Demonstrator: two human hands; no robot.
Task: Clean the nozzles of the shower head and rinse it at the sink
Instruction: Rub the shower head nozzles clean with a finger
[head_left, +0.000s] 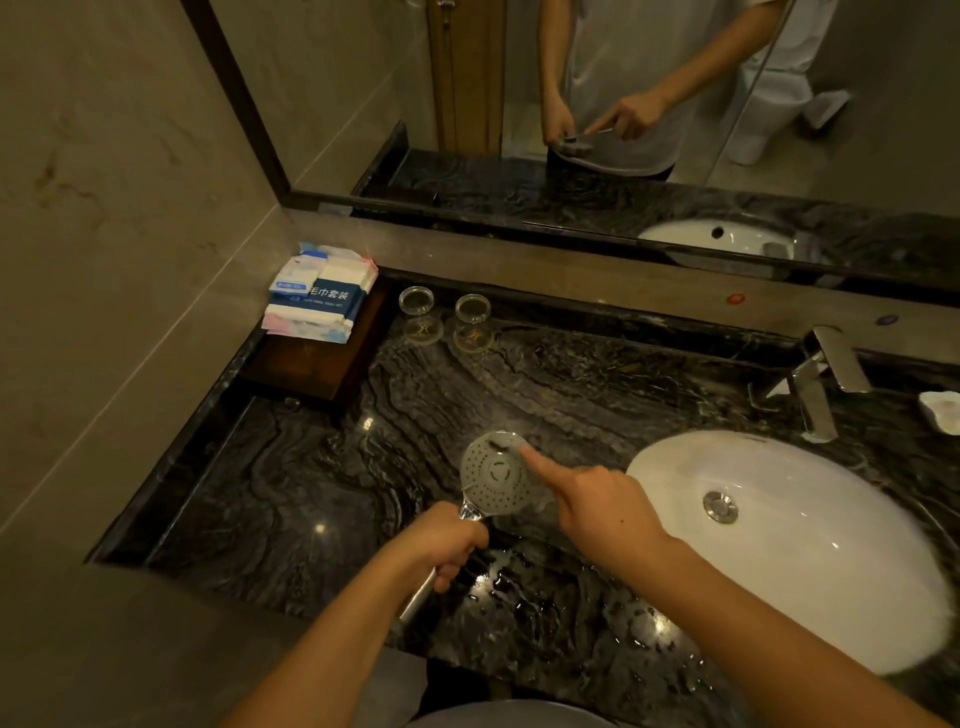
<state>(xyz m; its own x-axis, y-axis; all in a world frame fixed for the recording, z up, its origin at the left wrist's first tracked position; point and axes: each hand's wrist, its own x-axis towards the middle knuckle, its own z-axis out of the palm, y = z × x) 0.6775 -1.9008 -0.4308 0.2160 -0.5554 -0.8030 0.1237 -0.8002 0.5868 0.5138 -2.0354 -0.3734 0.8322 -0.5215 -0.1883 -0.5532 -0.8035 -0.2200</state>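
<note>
Dark veined marble countertop (322, 478) is spreading around a white oval sink (810, 540), its basin dry-looking under the chrome faucet (826, 384). Just left of the sink, the left hand (447, 540) is gripping the chrome handle of the round grey shower head (496, 475), fingers wrapped fully around it, tilting the nozzle face upward, probably for access. The right hand (597, 506) is pressing its extended index fingertip against the face's upper right edge, other fingers curled and holding nothing, seemingly rubbing the nozzles. Rinsing is apparently waiting.
</note>
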